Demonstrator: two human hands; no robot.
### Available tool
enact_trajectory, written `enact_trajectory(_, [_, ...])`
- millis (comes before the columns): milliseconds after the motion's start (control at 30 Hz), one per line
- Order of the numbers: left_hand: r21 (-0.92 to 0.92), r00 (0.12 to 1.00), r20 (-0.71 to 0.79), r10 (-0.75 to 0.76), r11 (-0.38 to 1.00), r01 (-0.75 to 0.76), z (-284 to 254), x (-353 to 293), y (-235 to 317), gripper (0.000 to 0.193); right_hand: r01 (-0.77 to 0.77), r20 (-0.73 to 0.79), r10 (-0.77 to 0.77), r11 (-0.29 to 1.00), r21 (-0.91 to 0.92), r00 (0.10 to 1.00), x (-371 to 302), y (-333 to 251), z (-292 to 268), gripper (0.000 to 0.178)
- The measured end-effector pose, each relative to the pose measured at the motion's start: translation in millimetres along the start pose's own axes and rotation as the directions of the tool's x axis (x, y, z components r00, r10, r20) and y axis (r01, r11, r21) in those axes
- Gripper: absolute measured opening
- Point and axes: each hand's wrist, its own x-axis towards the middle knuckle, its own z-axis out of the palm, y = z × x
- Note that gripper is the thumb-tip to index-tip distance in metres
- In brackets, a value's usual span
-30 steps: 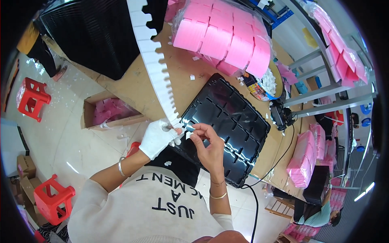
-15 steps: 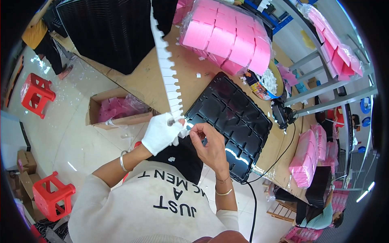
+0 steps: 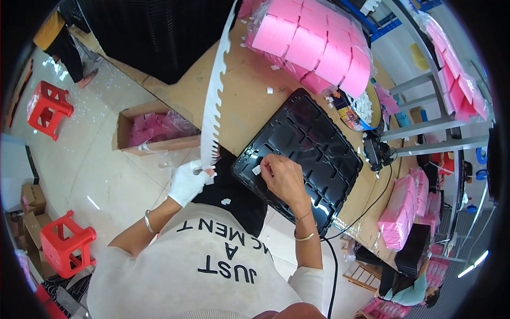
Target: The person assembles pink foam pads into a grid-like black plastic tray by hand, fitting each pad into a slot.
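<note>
In a white glove, my left hand (image 3: 190, 182) is closed on the lower end of a long white strip (image 3: 213, 101) with a toothed edge. The strip rises away from me, past a large black stack, and bends slightly. A small white piece (image 3: 257, 170) shows at the fingertips of my bare right hand (image 3: 282, 178), which is closed in a pinch over the near left part of a black plastic tray (image 3: 313, 143). The tray has moulded compartments and lies slantwise on the table. My fingers partly hide where they meet the piece.
Bagged pink sheets (image 3: 313, 45) and a tub of white scraps (image 3: 361, 114) sit beyond the tray on the brown table (image 3: 244, 101). Tall black stacked trays (image 3: 143, 37) stand far left. An open carton (image 3: 159, 143) and red stools (image 3: 50, 109) are left. A black cable (image 3: 366, 204) runs right.
My hands have drawn apart. The left moved left and slightly down with the strip's lower end; the right moved over the tray with a small white piece at its fingertips.
</note>
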Motion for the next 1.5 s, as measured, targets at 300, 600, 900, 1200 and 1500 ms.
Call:
enact_trajectory(300, [-0.121,0.975,0.207,0.077,0.991,-0.053,42.5,10.6,32.4,0.024,0.007,-0.072,-0.019,0.987,-0.159,0.997,-0.3,-3.7,20.0,0.009])
enact_trajectory(600, [-0.148,0.991,0.115,0.062,0.988,-0.045,48.3,21.1,31.0,0.024,0.017,-0.039,-0.015,0.999,0.038,0.999,-10.9,-4.5,20.3,0.007])
enact_trajectory(900, [0.527,0.409,-0.016,0.913,0.355,-0.772,51.2,45.3,94.8,0.015,-0.246,-0.386,0.373,0.908,0.340,0.844,-41.3,-4.1,-22.2,0.008])
enact_trajectory(1200, [0.636,0.534,0.378,0.756,0.207,-0.743,102.2,15.5,50.1,0.013,-0.222,-0.500,0.434,0.876,0.427,0.749,-94.1,-0.1,-20.3,0.005])
enact_trajectory(1500, [0.518,0.659,0.249,0.709,0.478,-0.710,110.6,5.4,54.0,0.016,-0.161,-0.523,0.469,0.833,0.529,0.711,-112.0,22.8,-10.1,0.007])
